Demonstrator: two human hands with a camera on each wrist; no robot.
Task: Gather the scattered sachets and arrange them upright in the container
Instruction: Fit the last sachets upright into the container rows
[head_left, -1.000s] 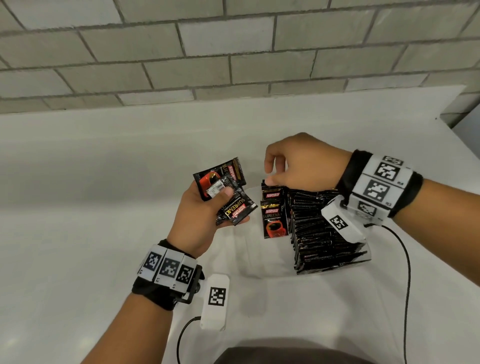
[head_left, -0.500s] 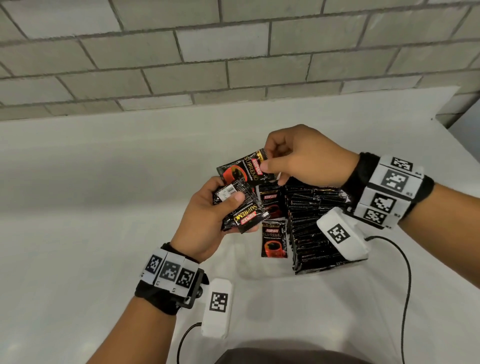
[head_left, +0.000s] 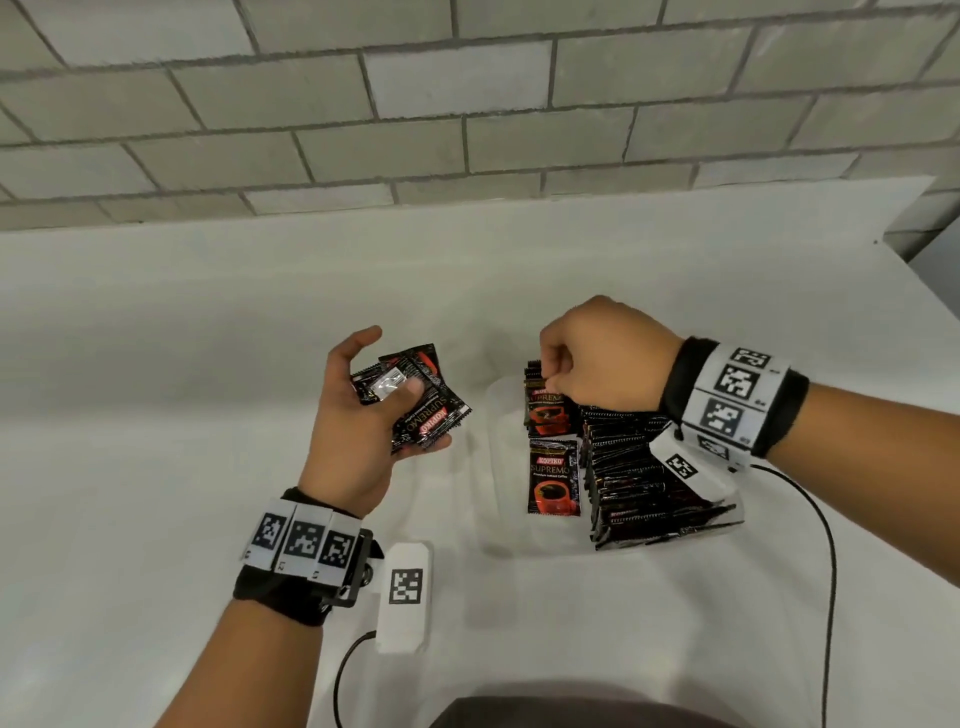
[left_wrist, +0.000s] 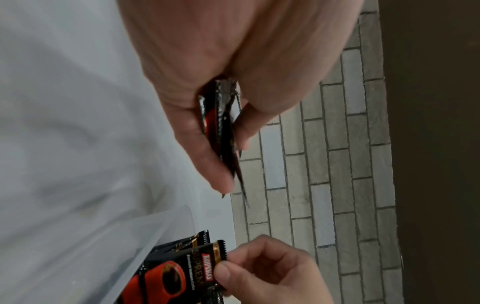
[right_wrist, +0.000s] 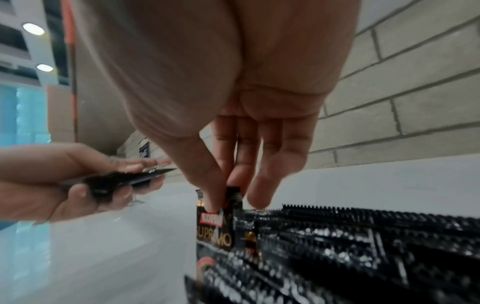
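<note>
White table: both hands' fingers pinch black "KOPIKO SUPREMO" sachets.

Black-and-red Kopiko coffee sachets stand upright in packed rows inside a clear plastic container on white.

We read "KOPIKO SUPREMO" on the front sachet in the container, and on the sachets we hold.
</note>
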